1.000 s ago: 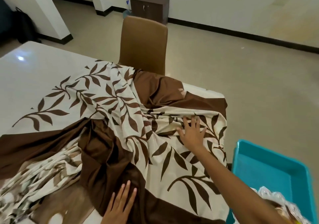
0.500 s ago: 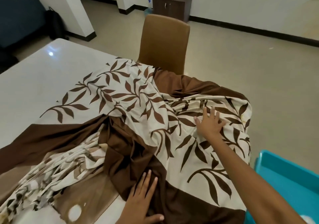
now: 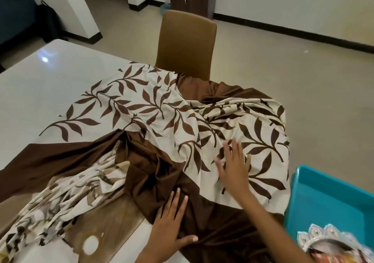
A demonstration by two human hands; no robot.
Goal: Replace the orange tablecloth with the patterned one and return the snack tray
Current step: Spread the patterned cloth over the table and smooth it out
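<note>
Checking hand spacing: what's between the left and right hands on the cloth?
Head view: only patterned tablecloth lies between left hand and right hand, its brown band meeting the cream leaf print.

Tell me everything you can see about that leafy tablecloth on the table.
The tablecloth is cream fabric printed with brown leafy branches and broad plain brown bands. It looks thin and soft. It lies only partly spread over the white table, rumpled into folds in the middle and bunched into pleats at the near left, with its right edge hanging over the table's side. The left hand lies flat on a brown band, and the right hand, fingers spread, is on the leaf print.
</note>
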